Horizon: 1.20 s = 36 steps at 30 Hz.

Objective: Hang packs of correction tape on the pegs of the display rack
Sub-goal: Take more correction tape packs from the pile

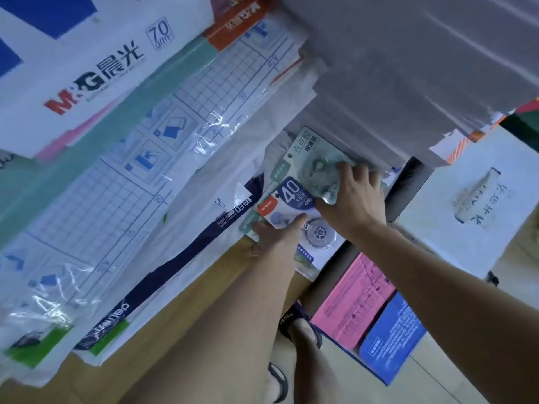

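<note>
Packs of correction tape (294, 199), at least three, overlap under the grey shelf. Your left hand (274, 230) pinches the blue "40" pack; your right hand (350, 196), fingers (345, 170) curled, grips the green pack (313, 161).

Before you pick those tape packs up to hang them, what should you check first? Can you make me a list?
1. Right hand has hold of the green pack: ok, fingers rest on its blister.
2. Left hand has hold of the blue "40" pack: ok, thumb and fingers pinch its lower edge.
3. Packs are separated: not ok, they overlap, and another pack with a round tape wheel lies underneath.
4. Hang holes free: cannot tell for every pack.
5. Display rack pegs are near: cannot tell, none in view.
6. Feet clear of the pink box: ok.
</note>
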Tool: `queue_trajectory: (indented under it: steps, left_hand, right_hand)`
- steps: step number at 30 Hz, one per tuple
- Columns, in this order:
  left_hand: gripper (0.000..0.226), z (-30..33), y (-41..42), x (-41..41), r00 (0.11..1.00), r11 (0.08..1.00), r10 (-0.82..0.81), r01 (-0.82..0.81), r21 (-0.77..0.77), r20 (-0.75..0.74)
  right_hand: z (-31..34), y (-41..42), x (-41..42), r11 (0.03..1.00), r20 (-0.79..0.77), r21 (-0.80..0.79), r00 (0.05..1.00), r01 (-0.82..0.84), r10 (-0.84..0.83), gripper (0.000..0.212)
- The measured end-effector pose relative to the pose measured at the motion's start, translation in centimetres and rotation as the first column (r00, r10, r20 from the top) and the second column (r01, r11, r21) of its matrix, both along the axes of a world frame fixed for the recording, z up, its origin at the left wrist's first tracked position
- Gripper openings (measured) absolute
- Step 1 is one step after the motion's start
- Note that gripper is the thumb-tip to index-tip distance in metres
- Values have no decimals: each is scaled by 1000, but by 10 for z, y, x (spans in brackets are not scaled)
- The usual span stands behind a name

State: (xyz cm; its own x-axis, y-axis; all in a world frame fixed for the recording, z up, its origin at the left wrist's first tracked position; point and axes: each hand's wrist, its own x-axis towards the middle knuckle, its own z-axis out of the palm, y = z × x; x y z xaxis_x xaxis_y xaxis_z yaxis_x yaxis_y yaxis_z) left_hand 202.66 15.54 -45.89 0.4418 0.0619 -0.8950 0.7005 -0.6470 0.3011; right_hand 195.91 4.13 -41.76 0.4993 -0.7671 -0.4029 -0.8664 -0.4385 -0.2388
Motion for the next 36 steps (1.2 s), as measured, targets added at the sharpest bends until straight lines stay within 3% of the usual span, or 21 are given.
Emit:
queue_trajectory:
  steps: [3,6,11,14,17,20,23,28,33,35,36]
  left_hand:
    - [91,2,2,-4,989,986,144,-142,-86,15]
    - [91,7,18,-8,990,993,-18,34,-111,139]
    - [57,17,53,8,987,960,57,-12,-281,153]
    - [55,16,81,19,988,939,-4,57,-338,156]
    - [55,16,100,28,988,930,-51,100,-353,145]
    - [58,19,111,35,990,925,-65,107,-364,125]
    - [60,26,116,40,989,916,-100,133,-378,107]
    - [51,63,117,43,972,870,-215,235,-434,94]
    - [51,142,109,49,946,789,-294,320,-525,134]
    - [51,182,105,51,930,751,-317,366,-550,185]
    - [51,205,102,51,920,729,-328,392,-561,217]
  right_hand:
    - [1,-6,1,1000,8,18,1000,14,-14,72]
    - [2,-8,-4,999,11,39,1000,-11,10,68]
    - [-1,-2,-15,991,20,132,1000,-26,24,65]
    - [-3,5,-14,981,-33,195,999,-12,19,67]
    - [-8,13,-9,988,-105,154,993,-27,44,71]
    - [-13,17,-3,971,-102,216,992,99,-78,81]
    - [-16,16,-3,863,-49,423,959,274,-280,75]
    - [-3,19,-20,744,91,603,901,289,-424,58]
    - [86,33,-29,441,159,869,716,226,-679,32]
    - [132,39,-30,363,160,920,703,148,-693,24]
    - [154,41,-29,337,160,934,706,117,-689,32]
